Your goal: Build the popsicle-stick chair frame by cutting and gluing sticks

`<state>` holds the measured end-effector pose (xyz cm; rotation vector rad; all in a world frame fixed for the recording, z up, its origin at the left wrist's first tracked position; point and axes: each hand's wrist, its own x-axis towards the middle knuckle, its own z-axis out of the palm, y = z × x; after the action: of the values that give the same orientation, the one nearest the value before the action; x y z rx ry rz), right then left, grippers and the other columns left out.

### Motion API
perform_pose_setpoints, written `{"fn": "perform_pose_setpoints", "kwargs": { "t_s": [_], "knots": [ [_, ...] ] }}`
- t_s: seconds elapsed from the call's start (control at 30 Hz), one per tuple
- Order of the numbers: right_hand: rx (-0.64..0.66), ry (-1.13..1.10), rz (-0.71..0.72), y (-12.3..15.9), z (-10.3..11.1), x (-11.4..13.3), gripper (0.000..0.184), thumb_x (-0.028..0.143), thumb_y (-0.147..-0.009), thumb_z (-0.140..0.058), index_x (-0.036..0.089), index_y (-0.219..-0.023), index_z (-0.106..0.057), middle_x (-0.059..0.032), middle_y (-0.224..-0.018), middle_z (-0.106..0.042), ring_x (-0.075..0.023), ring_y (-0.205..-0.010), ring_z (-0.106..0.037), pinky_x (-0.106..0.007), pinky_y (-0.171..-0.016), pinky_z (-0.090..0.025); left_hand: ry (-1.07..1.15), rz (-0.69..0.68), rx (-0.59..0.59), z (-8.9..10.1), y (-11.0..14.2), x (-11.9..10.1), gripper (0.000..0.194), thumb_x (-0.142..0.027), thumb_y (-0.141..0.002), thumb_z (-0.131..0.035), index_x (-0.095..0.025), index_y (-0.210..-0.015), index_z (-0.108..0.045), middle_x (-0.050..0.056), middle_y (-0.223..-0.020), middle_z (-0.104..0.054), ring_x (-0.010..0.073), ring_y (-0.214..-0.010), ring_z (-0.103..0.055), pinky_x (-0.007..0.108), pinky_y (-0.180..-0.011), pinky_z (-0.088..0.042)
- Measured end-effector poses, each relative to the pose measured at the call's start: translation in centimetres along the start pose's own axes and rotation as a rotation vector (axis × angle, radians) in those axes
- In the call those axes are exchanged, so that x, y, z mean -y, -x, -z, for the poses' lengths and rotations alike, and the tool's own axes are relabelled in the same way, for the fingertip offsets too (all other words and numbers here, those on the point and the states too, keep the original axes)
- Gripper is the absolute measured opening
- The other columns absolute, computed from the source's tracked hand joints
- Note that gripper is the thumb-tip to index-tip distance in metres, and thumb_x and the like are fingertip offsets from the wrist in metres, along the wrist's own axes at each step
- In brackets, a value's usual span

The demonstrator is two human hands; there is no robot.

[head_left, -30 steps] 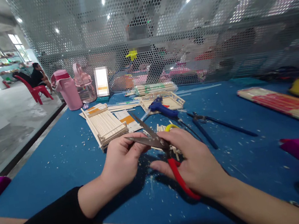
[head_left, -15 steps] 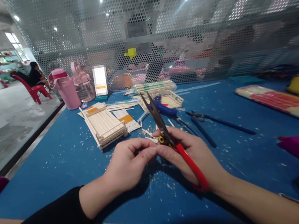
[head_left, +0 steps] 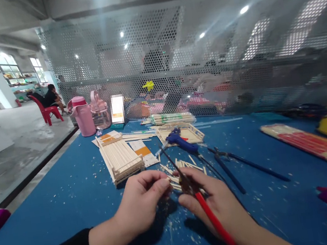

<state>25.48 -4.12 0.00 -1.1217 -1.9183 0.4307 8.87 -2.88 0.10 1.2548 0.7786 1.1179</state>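
My right hand [head_left: 214, 196] holds red-handled scissors [head_left: 209, 214], their dark blades pointing up and away from me. Thumb and forefinger of my left hand [head_left: 146, 199] are pinched together just left of the scissors; a small pale bit, which looks like a piece of wooden stick [head_left: 168, 180], shows at their tips. The two hands are slightly apart. Short cut sticks [head_left: 185, 163] lie on the blue table [head_left: 78, 192] just beyond my fingers. Ahead of my left hand stands a small frame built of wooden sticks [head_left: 121, 157].
Behind the cut sticks lie a blue glue gun [head_left: 181, 140], a stick tray [head_left: 195, 130] and blue-handled pliers [head_left: 229, 174]. Bagged sticks [head_left: 314, 145] are at right. A pink flask [head_left: 84, 118] and a clear bottle [head_left: 101, 115] stand before the perforated screen [head_left: 91, 72]. A seated person [head_left: 52, 96] is far left.
My view has tilted up, so the table things appear lower. My fingertips, together before, have parted; the right thumb has moved away from the left fingers. The scissors stay in my right hand.
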Motion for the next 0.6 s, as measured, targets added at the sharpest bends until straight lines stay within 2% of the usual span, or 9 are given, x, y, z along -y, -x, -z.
{"fn": "perform_pose_setpoints", "kwargs": {
  "t_s": [0.1, 0.33, 0.5, 0.6],
  "knots": [
    [0.048, 0.077, 0.08, 0.1, 0.1, -0.1, 0.034, 0.039, -0.075, -0.067, 0.021, -0.103, -0.06, -0.0065, -0.091, -0.069, -0.0199, -0.078, -0.066, -0.03, -0.068, -0.054, 0.019, -0.011, -0.017, 0.2, -0.3, 0.0, 0.032, -0.043, -0.071, -0.069, -0.013, -0.065, -0.059, -0.001, -0.057, -0.054, 0.009, -0.055, -0.046, 0.023, -0.057, -0.038],
    [0.057, 0.233, 0.136, 0.2, -0.1, -0.6, 0.04, 0.035, -0.071, -0.071, 0.021, -0.106, -0.058, -0.0082, -0.095, -0.068, -0.0228, -0.084, -0.065, -0.036, -0.073, -0.054, 0.143, -0.038, -0.071, 0.4, -0.6, 0.0, 0.028, -0.037, -0.062, -0.077, -0.013, -0.068, -0.064, -0.001, -0.057, -0.058, 0.0093, -0.054, -0.049, 0.022, -0.055, -0.04],
    [-0.01, 0.306, 0.176, 0.3, -0.3, -1.0, 0.044, 0.038, -0.069, -0.071, 0.021, -0.108, -0.059, -0.01, -0.1, -0.069, -0.026, -0.089, -0.066, -0.04, -0.076, -0.055, -0.021, -0.131, -0.146, 0.7, -0.6, 0.5, 0.011, -0.023, -0.068, -0.071, -0.013, -0.073, -0.07, 0.003, -0.067, -0.069, 0.013, -0.062, -0.059, 0.025, -0.065, -0.047],
    [-0.033, 0.302, 0.17, 0.4, -0.4, -1.0, 0.044, 0.042, -0.069, -0.071, 0.021, -0.106, -0.06, -0.0108, -0.099, -0.069, -0.0267, -0.089, -0.067, -0.041, -0.077, -0.055, -0.14, -0.197, -0.183, 0.8, -0.4, 0.8, 0.01, -0.018, -0.071, -0.065, -0.015, -0.077, -0.072, 0.006, -0.075, -0.073, 0.0164, -0.07, -0.064, 0.027, -0.069, -0.05]
  ]
}}
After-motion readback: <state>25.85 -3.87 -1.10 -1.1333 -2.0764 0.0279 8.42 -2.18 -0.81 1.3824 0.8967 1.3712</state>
